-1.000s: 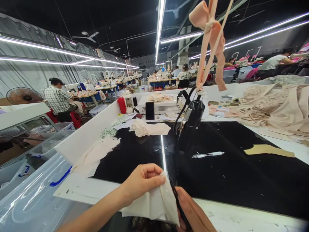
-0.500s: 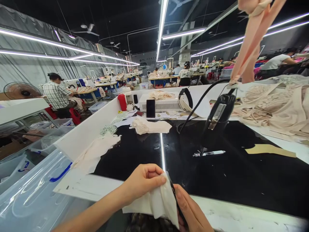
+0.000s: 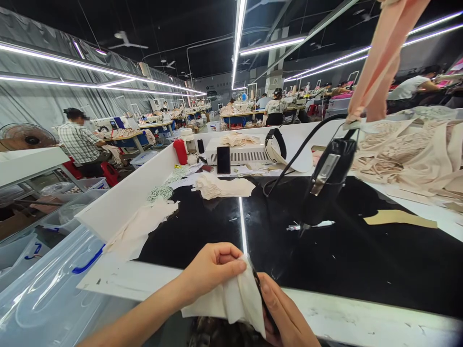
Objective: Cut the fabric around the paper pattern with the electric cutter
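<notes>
My left hand [image 3: 211,269] pinches the upper edge of a folded cream fabric piece [image 3: 233,302] at the near edge of the table. Just right of it, my right hand [image 3: 285,315] grips dark scissors [image 3: 261,294] whose blades lie against the fabric's right edge. Both hands are low in the view, in front of the black glossy tabletop [image 3: 354,260]. A black hanging tool [image 3: 327,180] on a cord dangles above the table from a peach fabric strip [image 3: 383,53].
A white pen [image 3: 311,224] lies under the hanging tool. Cream fabric stacks [image 3: 222,187] and a phone [image 3: 223,159] sit further back; a heap of beige garments [image 3: 408,154] fills the right. Clear plastic bins [image 3: 47,289] stand left. Other people work at distant tables.
The hanging black tool has swung from the table's middle to the right. My hands and the fabric have barely moved; the right hand has crept slightly up along the fabric edge.
</notes>
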Tool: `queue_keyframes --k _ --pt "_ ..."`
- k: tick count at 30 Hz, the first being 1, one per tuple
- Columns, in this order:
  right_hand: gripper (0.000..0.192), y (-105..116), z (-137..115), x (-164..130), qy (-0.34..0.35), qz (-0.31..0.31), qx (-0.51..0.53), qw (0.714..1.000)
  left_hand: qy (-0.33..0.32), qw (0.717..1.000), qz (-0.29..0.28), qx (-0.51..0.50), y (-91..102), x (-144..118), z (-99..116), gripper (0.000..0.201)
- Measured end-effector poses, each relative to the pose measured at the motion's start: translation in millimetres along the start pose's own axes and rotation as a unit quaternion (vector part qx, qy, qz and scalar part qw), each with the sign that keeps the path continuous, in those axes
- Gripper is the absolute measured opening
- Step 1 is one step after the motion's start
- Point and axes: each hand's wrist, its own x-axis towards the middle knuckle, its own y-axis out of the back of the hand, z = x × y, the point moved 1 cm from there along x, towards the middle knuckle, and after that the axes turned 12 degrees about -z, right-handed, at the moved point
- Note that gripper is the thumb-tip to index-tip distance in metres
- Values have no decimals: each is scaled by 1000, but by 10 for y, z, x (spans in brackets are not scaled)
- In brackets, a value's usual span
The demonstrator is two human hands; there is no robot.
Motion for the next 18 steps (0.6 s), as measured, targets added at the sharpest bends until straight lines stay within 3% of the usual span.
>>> queue_keyframes --k 18 --pt "90 -13 -31 -10 -22 8 15 1000 6 1000 12 -5 -7 -6 27 83"
